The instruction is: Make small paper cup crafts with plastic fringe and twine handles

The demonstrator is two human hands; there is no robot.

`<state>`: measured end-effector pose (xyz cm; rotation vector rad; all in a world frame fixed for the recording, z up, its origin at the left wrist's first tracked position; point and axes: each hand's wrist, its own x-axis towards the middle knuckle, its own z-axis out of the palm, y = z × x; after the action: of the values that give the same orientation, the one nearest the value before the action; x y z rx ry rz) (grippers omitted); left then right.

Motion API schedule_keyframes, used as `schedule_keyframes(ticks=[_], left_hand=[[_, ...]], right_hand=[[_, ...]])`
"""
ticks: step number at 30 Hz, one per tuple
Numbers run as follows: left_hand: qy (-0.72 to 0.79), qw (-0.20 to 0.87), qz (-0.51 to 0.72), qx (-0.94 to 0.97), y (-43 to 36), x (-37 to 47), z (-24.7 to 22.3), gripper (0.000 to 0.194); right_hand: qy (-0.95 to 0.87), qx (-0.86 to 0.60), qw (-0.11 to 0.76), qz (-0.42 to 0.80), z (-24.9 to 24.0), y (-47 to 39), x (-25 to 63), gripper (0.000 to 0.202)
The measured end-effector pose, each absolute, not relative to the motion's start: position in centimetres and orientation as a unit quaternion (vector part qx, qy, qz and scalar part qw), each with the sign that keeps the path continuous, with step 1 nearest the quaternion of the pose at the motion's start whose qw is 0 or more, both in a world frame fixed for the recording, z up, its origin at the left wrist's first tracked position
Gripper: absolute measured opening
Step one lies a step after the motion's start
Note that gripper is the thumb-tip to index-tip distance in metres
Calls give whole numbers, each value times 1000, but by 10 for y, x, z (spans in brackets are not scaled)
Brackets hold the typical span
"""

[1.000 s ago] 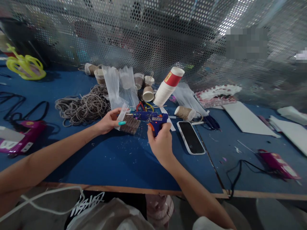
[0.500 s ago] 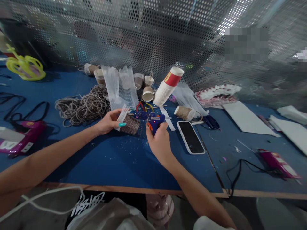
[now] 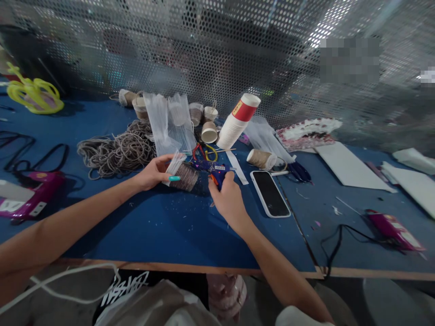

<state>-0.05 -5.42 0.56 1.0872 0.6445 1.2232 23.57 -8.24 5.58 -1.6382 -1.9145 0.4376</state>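
Observation:
My left hand [image 3: 155, 173] is closed around the white end of a paper cup wound with brown cord [image 3: 185, 177], which lies on its side above the blue table. White mesh ribbon [image 3: 176, 162] stands up at the fingers, partly covering the cup's end. In my right hand [image 3: 228, 199] is a blue glue gun [image 3: 215, 169] with an orange trigger and a red light. Its nozzle points left and lies over the cup's upper edge, close to the ribbon; whether it touches cannot be made out.
A heap of grey-brown cord [image 3: 118, 147] lies left, with white mesh [image 3: 171, 124] behind. Stacked paper cups [image 3: 234, 127] lean at the back. A phone [image 3: 271, 194] lies right of my hand. Purple devices [image 3: 394, 230] with black cords sit at both sides. Perforated metal [image 3: 217, 54] closes the back.
The glue gun has turned slightly, and its nozzle has come over the cup's upper edge near the ribbon. My left hand and the cup have barely moved.

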Motion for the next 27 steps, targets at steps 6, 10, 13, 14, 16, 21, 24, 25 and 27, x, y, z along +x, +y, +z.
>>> schedule_keyframes(ticks=[6, 10, 13, 14, 16, 21, 24, 25, 27], left_hand=[[294, 630, 550, 463, -55, 0, 8, 61], [292, 624, 551, 471, -54, -1, 6, 59], [286, 625, 551, 473, -54, -1, 6, 56], [284, 626, 552, 472, -54, -1, 6, 56], [278, 628, 557, 468, -55, 0, 8, 54], [269, 639, 555, 459, -58, 2, 12, 49], [268, 644, 549, 460, -57, 2, 12, 49], [268, 645, 547, 461, -57, 2, 11, 50], [270, 649, 540, 463, -57, 1, 10, 50]], right_hand=[[-680, -672, 255, 144, 65, -75, 243, 27], [-643, -734, 198, 93, 62, -57, 265, 25], [-625, -756, 188, 50, 54, -43, 280, 31], [-623, -757, 193, 47, 52, -39, 284, 32], [-613, -763, 200, 46, 49, -34, 289, 35], [-570, -802, 175, -38, 49, -36, 290, 50], [-608, -745, 254, -109, 53, -43, 286, 62], [-623, -715, 293, -120, 56, -46, 284, 63], [-657, -653, 359, -114, 63, -53, 276, 55]])
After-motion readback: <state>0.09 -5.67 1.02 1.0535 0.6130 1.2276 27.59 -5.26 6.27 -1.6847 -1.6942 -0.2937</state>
